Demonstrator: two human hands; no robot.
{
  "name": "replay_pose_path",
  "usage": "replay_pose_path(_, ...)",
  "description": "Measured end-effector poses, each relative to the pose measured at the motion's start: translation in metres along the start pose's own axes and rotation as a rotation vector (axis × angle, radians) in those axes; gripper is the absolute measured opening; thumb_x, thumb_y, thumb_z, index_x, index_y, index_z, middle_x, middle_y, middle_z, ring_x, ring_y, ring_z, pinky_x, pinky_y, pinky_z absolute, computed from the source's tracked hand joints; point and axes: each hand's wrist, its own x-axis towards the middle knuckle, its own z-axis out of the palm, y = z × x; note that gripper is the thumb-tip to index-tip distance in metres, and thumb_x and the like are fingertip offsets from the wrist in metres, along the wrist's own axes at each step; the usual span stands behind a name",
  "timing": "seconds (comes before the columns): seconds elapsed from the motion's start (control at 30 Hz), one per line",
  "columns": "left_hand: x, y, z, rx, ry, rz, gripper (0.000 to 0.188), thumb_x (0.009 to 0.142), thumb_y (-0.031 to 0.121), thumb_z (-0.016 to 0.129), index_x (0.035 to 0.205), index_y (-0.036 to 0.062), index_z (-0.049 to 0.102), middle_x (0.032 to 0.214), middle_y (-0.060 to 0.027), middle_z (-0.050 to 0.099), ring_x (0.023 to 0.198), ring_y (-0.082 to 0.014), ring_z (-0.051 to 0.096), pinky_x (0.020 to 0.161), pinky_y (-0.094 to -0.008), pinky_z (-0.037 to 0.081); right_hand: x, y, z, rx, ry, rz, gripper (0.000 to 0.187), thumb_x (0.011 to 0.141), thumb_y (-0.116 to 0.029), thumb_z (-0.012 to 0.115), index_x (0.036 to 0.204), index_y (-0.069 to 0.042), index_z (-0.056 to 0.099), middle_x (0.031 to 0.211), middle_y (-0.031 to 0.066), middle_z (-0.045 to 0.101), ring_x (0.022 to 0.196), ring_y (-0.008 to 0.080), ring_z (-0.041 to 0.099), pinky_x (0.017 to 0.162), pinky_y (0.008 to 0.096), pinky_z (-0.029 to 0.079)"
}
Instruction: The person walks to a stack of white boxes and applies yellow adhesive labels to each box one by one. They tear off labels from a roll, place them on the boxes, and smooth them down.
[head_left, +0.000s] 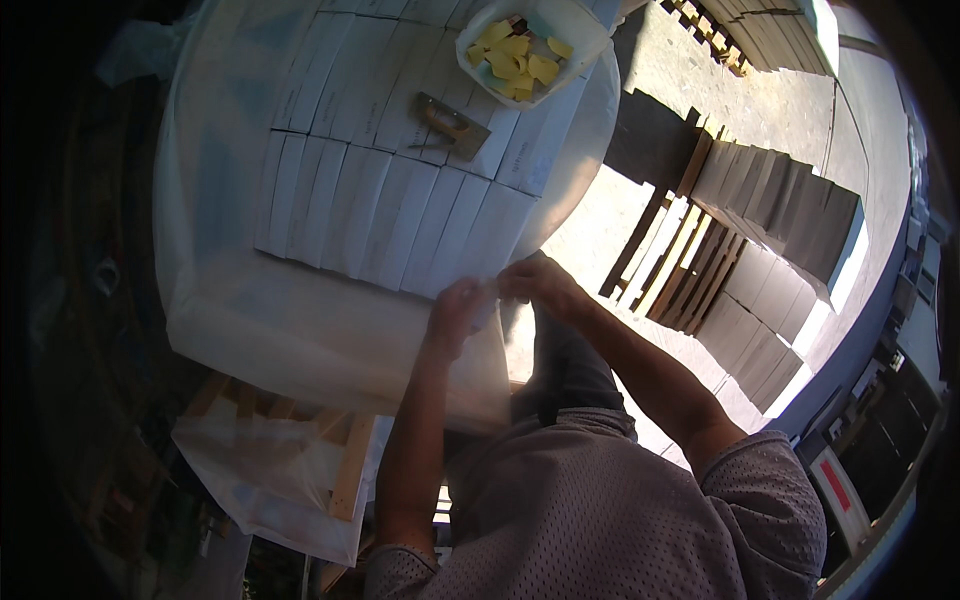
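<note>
Rows of white boxes [390, 215] stand packed side by side in front of me, with a translucent plastic sheet [340, 320] draped around them. My left hand [460, 315] is closed on the sheet at its near right corner, just below the boxes. Beside it, my right hand [535, 282] pinches the sheet, its fingers almost touching those of the left. Slight blur and the fingers hide exactly how the plastic is gripped. A flat tool with a loop-shaped handle [453, 125] lies on top of the boxes, apart from both hands.
A white tub [568, 80] holding several yellow pieces sits on the far right of the boxes. To the right, wooden pallets [690, 260] and stacked pale boxes [785, 215] stand on the sunlit floor. A plastic-covered wooden frame [350, 465] is at lower left.
</note>
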Motion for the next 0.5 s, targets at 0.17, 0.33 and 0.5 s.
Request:
replay_pose_path(0.17,0.003,-0.005,0.001,0.113,0.048,0.042,0.019,0.092,0.026,0.066,0.099,0.0089,0.065,0.078,0.0025,0.061,0.062,-0.0057,0.052,0.052,-0.0246,0.043,0.004,-0.002,0.002,-0.020,-0.001,0.122,0.021,0.087,-0.018,0.064,0.090,0.001,0.070,0.077,0.0074,0.069,0.072,0.0146,0.065,0.067,0.0287,0.052)
replay_pose_path(0.33,0.000,-0.002,0.011,0.579,0.161,0.391,0.024,0.093,0.022,0.065,0.089,0.0003,0.058,0.068,-0.0067,0.051,0.062,-0.0131,0.043,0.057,-0.0313,0.042,0.002,-0.007,0.014,-0.185,0.113,0.144,0.023,0.083,-0.017,0.069,0.089,0.005,0.070,0.074,0.0094,0.070,0.067,0.0144,0.067,0.062,0.0283,0.051)
replay_pose_path(0.5,-0.006,0.006,0.021,0.662,0.173,0.426,0.019,0.092,0.020,0.062,0.087,0.0020,0.058,0.082,-0.0226,0.062,0.081,-0.0452,0.060,0.065,-0.0455,0.047,-0.002,-0.012,0.024,-0.319,0.210,0.111,0.023,0.082,-0.017,0.068,0.087,0.005,0.070,0.069,0.0104,0.068,0.064,0.0156,0.067,0.060,0.0289,0.052)
